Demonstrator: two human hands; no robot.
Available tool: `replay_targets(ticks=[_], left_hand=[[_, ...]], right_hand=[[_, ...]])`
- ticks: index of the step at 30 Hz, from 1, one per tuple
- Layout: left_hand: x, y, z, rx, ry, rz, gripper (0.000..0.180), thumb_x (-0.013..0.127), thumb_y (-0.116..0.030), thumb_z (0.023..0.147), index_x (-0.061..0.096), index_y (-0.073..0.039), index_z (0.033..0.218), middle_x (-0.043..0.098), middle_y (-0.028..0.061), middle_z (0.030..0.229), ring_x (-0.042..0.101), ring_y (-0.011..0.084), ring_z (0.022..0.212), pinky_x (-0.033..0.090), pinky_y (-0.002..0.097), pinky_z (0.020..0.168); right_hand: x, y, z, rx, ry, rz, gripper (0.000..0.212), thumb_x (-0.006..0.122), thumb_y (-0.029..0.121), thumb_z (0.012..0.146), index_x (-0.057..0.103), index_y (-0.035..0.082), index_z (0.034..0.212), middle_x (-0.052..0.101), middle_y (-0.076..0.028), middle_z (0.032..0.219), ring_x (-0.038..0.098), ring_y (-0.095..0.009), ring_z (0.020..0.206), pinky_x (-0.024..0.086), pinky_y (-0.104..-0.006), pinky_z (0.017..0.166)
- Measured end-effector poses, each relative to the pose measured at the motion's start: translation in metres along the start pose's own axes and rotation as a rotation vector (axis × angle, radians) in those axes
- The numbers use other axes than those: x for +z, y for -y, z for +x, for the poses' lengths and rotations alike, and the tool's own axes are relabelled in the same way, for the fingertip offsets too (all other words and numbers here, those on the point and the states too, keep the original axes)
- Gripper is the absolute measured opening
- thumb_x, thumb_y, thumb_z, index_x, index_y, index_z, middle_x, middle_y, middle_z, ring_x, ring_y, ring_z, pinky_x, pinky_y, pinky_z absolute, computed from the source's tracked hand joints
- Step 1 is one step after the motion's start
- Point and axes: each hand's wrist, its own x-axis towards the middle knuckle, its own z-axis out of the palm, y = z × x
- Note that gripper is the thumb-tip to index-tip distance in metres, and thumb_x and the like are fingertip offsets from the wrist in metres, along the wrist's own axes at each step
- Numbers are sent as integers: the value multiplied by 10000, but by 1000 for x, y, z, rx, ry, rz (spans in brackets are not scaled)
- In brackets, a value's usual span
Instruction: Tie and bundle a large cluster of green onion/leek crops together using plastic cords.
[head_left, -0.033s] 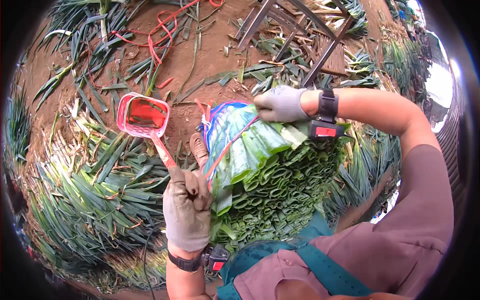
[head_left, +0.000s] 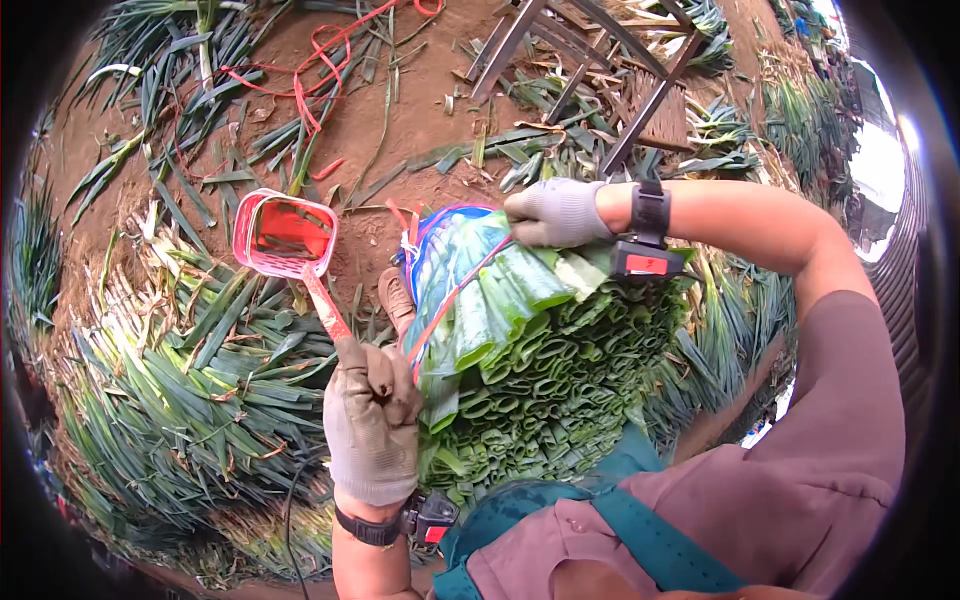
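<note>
A large bundle of leeks (head_left: 540, 400) stands before me, its cut green leaf ends toward me. Blue-and-clear wrapping (head_left: 440, 245) shows along its far side, and a red tying strip (head_left: 462, 290) crosses the leaves. My right hand (head_left: 560, 212), in a grey glove, is closed at the bundle's top edge, where the strip runs into its fingers; the fingertips are partly hidden. My gloved left hand (head_left: 375, 420) is closed beside the bundle's left side, on a red patterned strip (head_left: 325, 305) that leads up to a small pink basket (head_left: 240, 232) with red material inside.
Piles of leeks (head_left: 190, 370) lie at the left, with more leeks (head_left: 735, 320) at the right. A stool frame (head_left: 640, 110) stands at the far side. Loose red strips (head_left: 305, 95) and leaf scraps lie on the brown dirt floor. A shoe (head_left: 395, 295) shows beside the bundle.
My right hand and forearm have shifted very slightly left. Both hands keep the same closed shape, and the bundle stays in place.
</note>
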Motion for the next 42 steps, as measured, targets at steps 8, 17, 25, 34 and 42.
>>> replay_targets(ticks=[8,17,25,34,42], left_hand=[[49,-10,-97,-39,-64,144,458,472,-314,996,352,-156,584,276,-28,493,279,108,426,231,260,415],[28,15,-92,246,-50,485,420,493,-379,981,456,-84,684,473,46,620,297,76,465,244,213,459],[29,-26,-79,468,-46,669,416,498,-369,981,625,27,975,661,129,999,441,56,535,320,205,478],[-183,-28,64,121,-171,991,342,636,-236,906,629,-25,1175,662,44,1010,567,91,780,455,235,681],[-72,51,84,159,264,600,133,644,-152,886,670,-28,929,600,-40,786,500,42,673,408,210,586]], right_hand=[[22,42,-46,-114,10,58,260,495,294,885,550,41,910,624,-200,810,616,-395,780,476,-466,699],[-15,51,-36,-109,125,6,350,563,405,856,598,89,1001,649,-173,876,630,-362,846,492,-455,765],[9,145,-10,-642,244,-120,290,611,333,886,665,72,1000,653,-92,951,618,-286,951,483,-396,852],[-66,159,-6,-257,107,816,346,475,263,998,648,-19,899,662,-65,792,652,-139,759,525,-282,700],[-67,175,33,-259,106,608,367,533,302,975,663,-35,910,676,-57,789,655,-122,713,535,-273,673]])
